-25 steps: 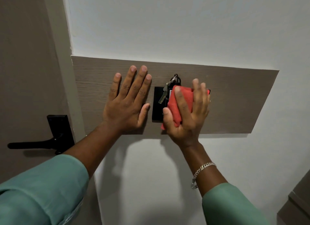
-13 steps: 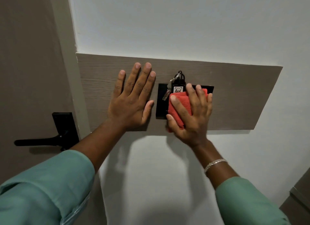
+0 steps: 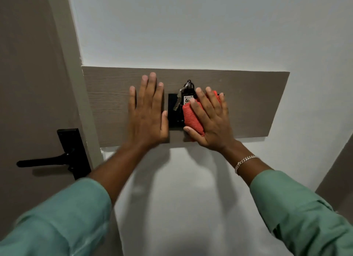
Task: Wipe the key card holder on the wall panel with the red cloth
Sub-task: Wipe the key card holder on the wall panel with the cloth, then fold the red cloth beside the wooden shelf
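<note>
A black key card holder [image 3: 174,112] is fixed on the brown wood-grain wall panel [image 3: 254,103]. A black key tag with a white label [image 3: 187,95] and a metal key stick out of its top. My right hand [image 3: 210,122] presses a folded red cloth [image 3: 192,118] flat against the holder's right half, which it hides. My left hand [image 3: 147,114] lies flat on the panel just left of the holder, fingers spread, holding nothing.
A brown door with a black lever handle [image 3: 57,160] is at the left, past a pale door frame [image 3: 76,95]. White wall [image 3: 191,26] surrounds the panel. A brown furniture edge [image 3: 340,179] shows at the lower right.
My right hand has slid the red cloth down and slightly right on the holder, uncovering the key tag's label. My left hand stays flat on the panel. The camera view shifted.
</note>
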A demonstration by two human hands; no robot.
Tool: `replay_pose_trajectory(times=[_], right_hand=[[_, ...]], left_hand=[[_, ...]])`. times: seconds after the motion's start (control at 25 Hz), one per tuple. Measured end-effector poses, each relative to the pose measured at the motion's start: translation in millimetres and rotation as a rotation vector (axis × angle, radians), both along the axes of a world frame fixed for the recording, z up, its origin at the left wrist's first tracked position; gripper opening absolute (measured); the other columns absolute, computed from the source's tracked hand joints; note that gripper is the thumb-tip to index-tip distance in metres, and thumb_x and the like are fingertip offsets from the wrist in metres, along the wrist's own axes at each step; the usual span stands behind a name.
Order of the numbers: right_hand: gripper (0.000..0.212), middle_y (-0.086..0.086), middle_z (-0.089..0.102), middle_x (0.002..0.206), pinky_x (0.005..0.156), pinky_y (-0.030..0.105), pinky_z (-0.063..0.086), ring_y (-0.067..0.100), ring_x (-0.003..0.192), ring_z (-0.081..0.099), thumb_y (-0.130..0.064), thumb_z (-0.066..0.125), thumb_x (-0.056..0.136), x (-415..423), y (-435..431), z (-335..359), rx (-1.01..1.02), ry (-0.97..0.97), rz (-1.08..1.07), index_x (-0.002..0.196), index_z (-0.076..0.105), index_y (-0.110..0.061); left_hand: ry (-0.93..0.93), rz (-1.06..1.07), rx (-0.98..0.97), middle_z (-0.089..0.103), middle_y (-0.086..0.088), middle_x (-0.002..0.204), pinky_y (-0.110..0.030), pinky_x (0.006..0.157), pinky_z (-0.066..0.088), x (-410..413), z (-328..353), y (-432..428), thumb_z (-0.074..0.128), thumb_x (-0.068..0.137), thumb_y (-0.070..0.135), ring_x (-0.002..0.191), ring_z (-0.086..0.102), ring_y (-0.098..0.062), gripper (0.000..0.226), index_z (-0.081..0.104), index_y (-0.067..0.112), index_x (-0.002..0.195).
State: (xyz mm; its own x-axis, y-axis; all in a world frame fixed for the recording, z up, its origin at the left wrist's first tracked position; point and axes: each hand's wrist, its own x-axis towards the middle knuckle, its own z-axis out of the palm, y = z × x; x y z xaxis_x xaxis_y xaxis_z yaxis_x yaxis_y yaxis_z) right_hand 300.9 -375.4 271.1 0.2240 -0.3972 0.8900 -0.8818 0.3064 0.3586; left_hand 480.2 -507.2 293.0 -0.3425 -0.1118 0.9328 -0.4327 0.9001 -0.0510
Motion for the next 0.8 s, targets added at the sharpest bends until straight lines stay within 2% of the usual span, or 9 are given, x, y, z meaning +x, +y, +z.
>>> replay_pose_trajectory(times=[0.08, 0.16, 0.24, 0.32, 0.4, 0.52, 0.64, 0.72, 0.8], right_hand=[[0.079, 0.013, 0.027, 0.161, 0.123, 0.062, 0.020, 0.034, 0.152, 0.023, -0.062, 0.045, 0.095, 3.4, -0.1, 1.9, -0.019, -0.103, 0.008, 0.153, 0.025, -0.013], [0.079, 0.016, 0.023, 0.164, 0.126, 0.056, 0.011, 0.030, 0.156, 0.014, -0.061, 0.038, 0.096, 7.3, 1.3, 0.8, -0.007, -0.201, 0.042, 0.155, 0.018, -0.011], [0.078, 0.015, 0.016, 0.166, 0.128, 0.053, 0.008, 0.024, 0.157, 0.006, -0.058, 0.032, 0.098, 7.8, 4.7, 2.3, 0.019, -0.278, 0.086, 0.156, 0.012, -0.011], [0.071, 0.016, 0.014, 0.167, 0.128, 0.051, 0.008, 0.022, 0.157, 0.002, -0.050, 0.026, 0.100, 7.7, 7.7, 7.0, 0.032, -0.307, 0.092, 0.156, 0.011, -0.011], [0.068, 0.016, 0.015, 0.167, 0.128, 0.049, 0.007, 0.021, 0.157, 0.000, -0.042, 0.031, 0.099, 7.5, 12.7, 10.4, 0.070, -0.315, 0.085, 0.156, 0.012, -0.010], [0.072, 0.014, 0.008, 0.168, 0.128, 0.053, 0.005, 0.023, 0.156, -0.003, -0.045, 0.032, 0.097, -2.3, 31.2, 12.1, 0.115, -0.383, 0.013, 0.157, 0.008, -0.013], [0.072, 0.012, -0.003, 0.169, 0.129, 0.054, 0.003, 0.022, 0.156, -0.011, -0.047, 0.031, 0.100, -10.8, 49.3, 13.3, 0.132, -0.538, 0.009, 0.157, -0.002, -0.017], [0.078, 0.010, -0.005, 0.169, 0.129, 0.053, 0.004, 0.022, 0.156, -0.012, -0.042, 0.044, 0.099, -16.2, 61.8, 12.7, 0.122, -0.630, 0.036, 0.158, -0.002, -0.017], [0.091, 0.009, -0.006, 0.169, 0.130, 0.053, 0.007, 0.023, 0.157, -0.012, -0.036, 0.060, 0.094, -27.8, 84.5, 7.2, 0.092, -0.766, 0.114, 0.158, -0.001, -0.013]], left_hand=[[0.184, -0.136, 0.167, 0.062, -0.020, 0.124, -0.048, 0.094, 0.041, -6.3, -9.4, 40.8, 0.053, 0.083, 0.022, 0.112, 0.055, -0.038, 0.042, 0.060, 0.003, 0.119], [0.242, -0.285, 0.401, 0.065, -0.012, 0.097, -0.043, 0.077, 0.045, -17.0, -11.7, 78.8, 0.056, 0.086, 0.019, 0.091, 0.057, -0.032, 0.021, 0.061, 0.005, 0.101], [0.233, -0.334, 0.633, 0.063, -0.008, 0.093, -0.040, 0.071, 0.049, -25.9, -4.8, 99.5, 0.062, 0.088, 0.025, 0.087, 0.059, -0.026, 0.022, 0.057, 0.008, 0.102], [0.242, -0.289, 0.736, 0.063, -0.008, 0.095, -0.039, 0.071, 0.049, -32.3, 5.1, 105.5, 0.067, 0.086, 0.028, 0.087, 0.060, -0.027, 0.029, 0.053, 0.010, 0.103], [0.230, -0.201, 0.754, 0.064, -0.011, 0.103, -0.040, 0.075, 0.048, -37.1, 12.2, 109.1, 0.070, 0.085, 0.027, 0.094, 0.061, -0.029, 0.038, 0.051, 0.009, 0.113], [0.141, -0.080, 0.687, 0.064, -0.013, 0.117, -0.043, 0.082, 0.048, -55.7, 22.7, 124.9, 0.070, 0.086, 0.025, 0.109, 0.060, -0.032, 0.050, 0.047, 0.009, 0.127], [0.040, 0.019, 0.562, 0.061, -0.012, 0.120, -0.041, 0.080, 0.048, -78.4, 27.3, 140.2, 0.063, 0.091, 0.023, 0.115, 0.055, -0.029, 0.036, 0.050, 0.010, 0.121], [0.001, 0.036, 0.532, 0.060, -0.012, 0.118, -0.039, 0.076, 0.046, -89.6, 26.3, 149.9, 0.061, 0.091, 0.021, 0.113, 0.053, -0.029, 0.028, 0.053, 0.010, 0.116], [-0.019, -0.037, 0.468, 0.059, -0.012, 0.114, -0.037, 0.073, 0.044, -103.4, 19.5, 166.5, 0.063, 0.088, 0.016, 0.106, 0.052, -0.029, 0.023, 0.056, 0.008, 0.109]])
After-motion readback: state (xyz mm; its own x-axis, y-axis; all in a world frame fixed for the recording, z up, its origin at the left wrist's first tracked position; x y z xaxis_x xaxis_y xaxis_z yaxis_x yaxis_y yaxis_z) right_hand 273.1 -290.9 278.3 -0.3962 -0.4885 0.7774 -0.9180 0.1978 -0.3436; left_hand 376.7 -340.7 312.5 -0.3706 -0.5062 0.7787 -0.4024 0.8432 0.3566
